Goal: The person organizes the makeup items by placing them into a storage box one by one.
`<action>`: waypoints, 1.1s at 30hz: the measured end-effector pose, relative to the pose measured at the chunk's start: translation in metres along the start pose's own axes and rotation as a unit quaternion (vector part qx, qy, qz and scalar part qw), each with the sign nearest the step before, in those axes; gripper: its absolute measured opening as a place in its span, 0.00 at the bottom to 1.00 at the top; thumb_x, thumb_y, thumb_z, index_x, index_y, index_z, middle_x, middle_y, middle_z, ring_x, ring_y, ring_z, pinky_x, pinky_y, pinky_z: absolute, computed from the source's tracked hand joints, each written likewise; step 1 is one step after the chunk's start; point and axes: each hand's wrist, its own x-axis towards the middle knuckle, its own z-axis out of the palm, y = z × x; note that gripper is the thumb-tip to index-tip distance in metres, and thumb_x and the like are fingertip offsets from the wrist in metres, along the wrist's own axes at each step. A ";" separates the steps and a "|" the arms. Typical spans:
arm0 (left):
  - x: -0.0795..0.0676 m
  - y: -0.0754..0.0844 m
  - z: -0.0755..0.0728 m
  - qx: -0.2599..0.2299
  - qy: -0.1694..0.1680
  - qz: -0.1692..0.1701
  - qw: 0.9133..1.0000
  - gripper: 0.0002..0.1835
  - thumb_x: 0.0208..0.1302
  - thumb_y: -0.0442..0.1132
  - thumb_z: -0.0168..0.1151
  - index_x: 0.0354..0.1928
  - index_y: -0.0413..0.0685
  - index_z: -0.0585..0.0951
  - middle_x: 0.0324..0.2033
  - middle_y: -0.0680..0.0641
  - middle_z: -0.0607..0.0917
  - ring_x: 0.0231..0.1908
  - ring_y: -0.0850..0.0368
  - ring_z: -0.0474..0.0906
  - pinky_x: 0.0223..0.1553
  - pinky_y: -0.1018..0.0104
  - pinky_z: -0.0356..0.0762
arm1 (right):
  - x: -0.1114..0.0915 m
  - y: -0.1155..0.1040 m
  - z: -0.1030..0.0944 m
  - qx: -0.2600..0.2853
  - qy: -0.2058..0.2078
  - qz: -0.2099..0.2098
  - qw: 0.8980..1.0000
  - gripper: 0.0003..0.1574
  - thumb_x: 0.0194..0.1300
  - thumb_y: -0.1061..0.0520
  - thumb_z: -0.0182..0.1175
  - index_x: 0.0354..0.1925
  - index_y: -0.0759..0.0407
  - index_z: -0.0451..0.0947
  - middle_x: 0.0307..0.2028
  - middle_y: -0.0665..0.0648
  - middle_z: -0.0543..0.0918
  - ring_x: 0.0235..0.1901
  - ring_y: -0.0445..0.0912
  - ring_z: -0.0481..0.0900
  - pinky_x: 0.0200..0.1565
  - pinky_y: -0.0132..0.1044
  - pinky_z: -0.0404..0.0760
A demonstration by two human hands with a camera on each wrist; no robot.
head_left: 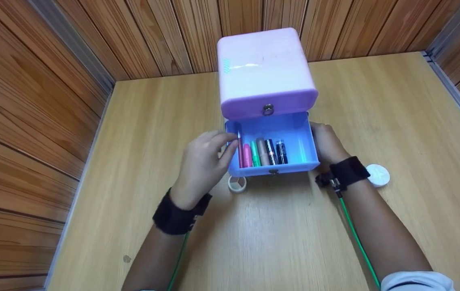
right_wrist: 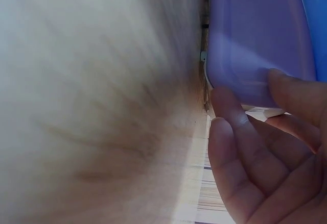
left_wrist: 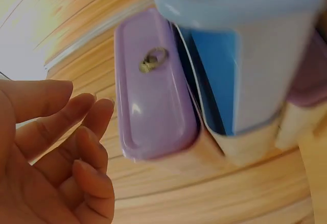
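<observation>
A pink and white box with drawers (head_left: 268,68) stands at the back, its blue drawer (head_left: 300,139) pulled out. Lined up inside are a slim red pencil (head_left: 240,157), a pink tube (head_left: 247,155), a green tube (head_left: 255,153), a taupe tube (head_left: 262,151) and two black tubes (head_left: 281,152). Over the drawer's left edge, beside the pencil, hovers my left hand (head_left: 203,161); its loosely bent fingers (left_wrist: 89,137) hold nothing in the left wrist view. My right hand (head_left: 329,141) grips the corner of a purple drawer front (right_wrist: 255,40), thumb on its face.
A small round palette with several sections (head_left: 237,184) lies just below the open drawer. To the right, a white round lid-like disc (head_left: 378,175) sits by my right wrist. Wooden panel walls (head_left: 197,40) enclose the table (head_left: 262,242). Green cables (head_left: 353,226) run along both forearms.
</observation>
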 end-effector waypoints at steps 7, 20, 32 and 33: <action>-0.024 -0.022 0.010 0.043 -0.083 -0.041 0.995 0.04 0.63 0.35 0.66 0.36 0.46 0.88 0.30 0.51 0.87 0.30 0.61 0.82 0.30 0.70 0.79 | 0.000 -0.002 -0.002 0.016 0.003 0.026 1.000 0.10 0.71 0.61 0.53 0.37 0.57 0.81 0.32 0.54 0.82 0.33 0.45 0.74 0.38 0.38 0.74; -0.054 -0.062 0.039 0.125 -0.172 -0.109 0.971 0.08 0.54 0.35 0.73 0.38 0.44 0.88 0.30 0.48 0.86 0.31 0.51 0.83 0.28 0.56 0.81 | 0.001 0.000 0.002 -0.020 -0.004 -0.011 1.000 0.09 0.64 0.66 0.56 0.42 0.63 0.81 0.35 0.59 0.84 0.35 0.48 0.77 0.41 0.45 0.77; -0.059 -0.070 0.054 0.114 -0.224 -0.139 0.958 0.14 0.49 0.34 0.73 0.40 0.45 0.86 0.30 0.49 0.84 0.31 0.53 0.81 0.27 0.56 0.79 | -0.001 -0.004 0.003 0.012 -0.006 0.038 0.999 0.11 0.67 0.64 0.57 0.45 0.60 0.83 0.37 0.56 0.85 0.36 0.45 0.76 0.42 0.42 0.76; -0.059 -0.071 0.055 0.113 -0.226 -0.137 0.958 0.13 0.49 0.33 0.73 0.40 0.45 0.86 0.29 0.49 0.84 0.31 0.53 0.81 0.27 0.56 0.79 | -0.001 -0.004 0.003 0.016 -0.006 0.041 0.999 0.11 0.68 0.63 0.57 0.46 0.60 0.83 0.37 0.55 0.85 0.36 0.45 0.76 0.43 0.41 0.76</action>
